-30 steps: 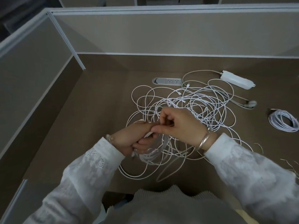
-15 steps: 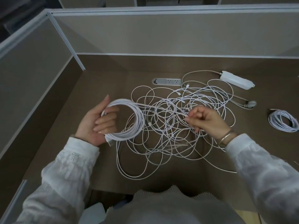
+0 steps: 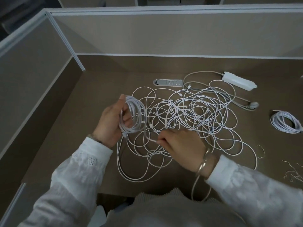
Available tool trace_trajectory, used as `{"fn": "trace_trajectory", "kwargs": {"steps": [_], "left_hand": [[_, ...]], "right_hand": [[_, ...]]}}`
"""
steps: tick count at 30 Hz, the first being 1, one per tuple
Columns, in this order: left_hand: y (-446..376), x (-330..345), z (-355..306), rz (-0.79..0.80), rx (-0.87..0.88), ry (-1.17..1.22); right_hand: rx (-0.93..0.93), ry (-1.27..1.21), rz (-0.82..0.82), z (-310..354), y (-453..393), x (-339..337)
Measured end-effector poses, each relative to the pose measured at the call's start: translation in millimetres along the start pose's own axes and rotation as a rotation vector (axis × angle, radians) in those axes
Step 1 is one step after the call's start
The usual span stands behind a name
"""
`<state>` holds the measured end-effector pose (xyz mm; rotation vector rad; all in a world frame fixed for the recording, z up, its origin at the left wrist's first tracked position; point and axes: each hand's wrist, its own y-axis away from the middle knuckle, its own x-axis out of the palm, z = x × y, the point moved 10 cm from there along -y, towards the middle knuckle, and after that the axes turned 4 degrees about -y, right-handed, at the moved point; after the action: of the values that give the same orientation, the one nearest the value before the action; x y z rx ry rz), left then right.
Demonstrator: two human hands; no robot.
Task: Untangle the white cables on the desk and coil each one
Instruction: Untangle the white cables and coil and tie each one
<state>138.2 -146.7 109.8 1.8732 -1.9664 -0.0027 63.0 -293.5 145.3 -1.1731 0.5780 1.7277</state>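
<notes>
Fingers of the left hand (image 3: 110,123) curl through a wound coil of white cable (image 3: 133,114), holding it above the brown table (image 3: 98,99) at nine o'clock of the tangled heap of thin white cables (image 3: 193,117). The right hand (image 3: 179,145) pinches one cable end (image 3: 153,140) at the heap's six o'clock edge. A finished white coil (image 3: 286,122) lies at three o'clock.

Brown desk (image 3: 101,99); tangled white cables (image 3: 193,115); coiled cable (image 3: 286,122); power strip (image 3: 237,80).
</notes>
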Motion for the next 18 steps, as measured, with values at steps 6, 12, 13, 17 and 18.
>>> {"fn": "trace_trajectory", "kwargs": {"steps": [6,12,13,17,18], "left_hand": [[23,34,1,0.014,0.080,-0.356],[31,55,23,0.117,-0.001,-0.503],[33,57,29,0.141,-0.041,-0.481],[41,64,55,0.288,-0.242,-0.521],[43,66,62,0.340,-0.308,-0.508]], "right_hand": [[-0.152,-0.010,-0.028,33,-21,-16],[-0.155,-0.212,-0.110,32,-24,-25],[-0.156,-0.201,-0.099,31,-24,-23],[-0.081,-0.127,-0.082,18,-27,-30],[-0.059,-0.149,-0.062,14,-28,-31]]}}
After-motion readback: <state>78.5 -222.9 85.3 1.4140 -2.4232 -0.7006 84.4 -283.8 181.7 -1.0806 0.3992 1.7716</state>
